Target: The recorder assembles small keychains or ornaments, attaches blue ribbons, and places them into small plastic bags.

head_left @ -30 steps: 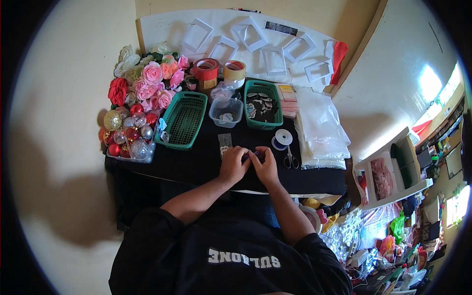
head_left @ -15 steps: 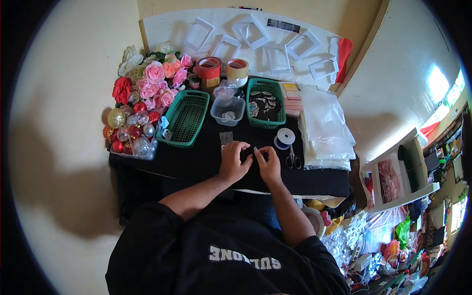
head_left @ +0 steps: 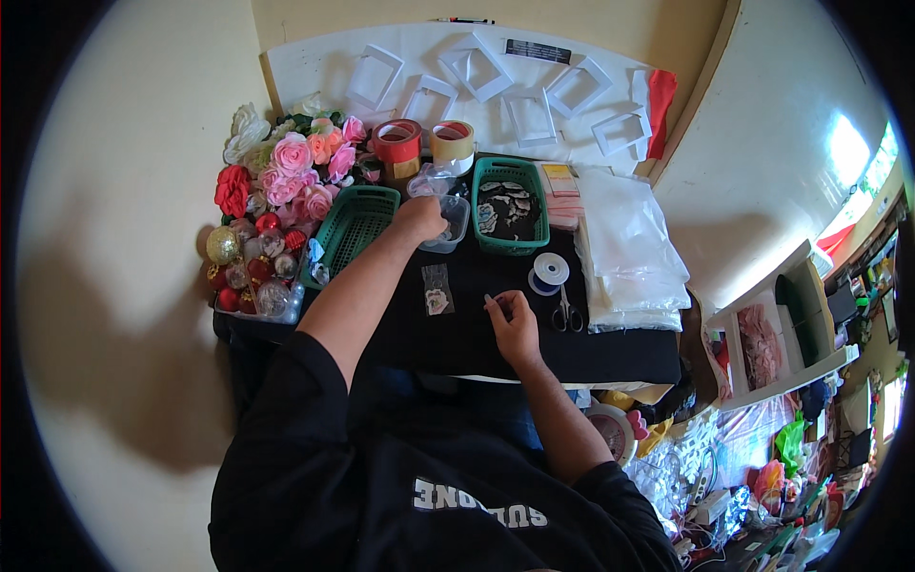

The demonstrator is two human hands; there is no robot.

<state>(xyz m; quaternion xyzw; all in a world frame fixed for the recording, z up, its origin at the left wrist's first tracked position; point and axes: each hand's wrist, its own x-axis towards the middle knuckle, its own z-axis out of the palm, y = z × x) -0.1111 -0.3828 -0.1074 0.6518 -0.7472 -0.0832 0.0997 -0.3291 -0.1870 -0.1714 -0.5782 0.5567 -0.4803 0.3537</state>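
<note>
Clear plastic container (head_left: pixel 448 221): small, see-through, rectangular, sits on the black desk (head_left: pixel 620 353) between two green baskets (head_left: pixel 351 229) (head_left: pixel 513 205). Left hand (head_left: pixel 421 217) reaches into it, fingers curled over the rim; can't tell whether it grips anything. Right hand (head_left: pixel 513 319) rests on the desk, pinching a tiny item, too small to identify. Small clear packet (head_left: pixel 437 289) lies between the hands; thread spool (head_left: pixel 549 273) and scissors (head_left: pixel 566 311) sit just right.

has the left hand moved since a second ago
Yes. The left hand left the right hand near the table's front and reached away from the person to the clear plastic container beside the green basket.
</note>
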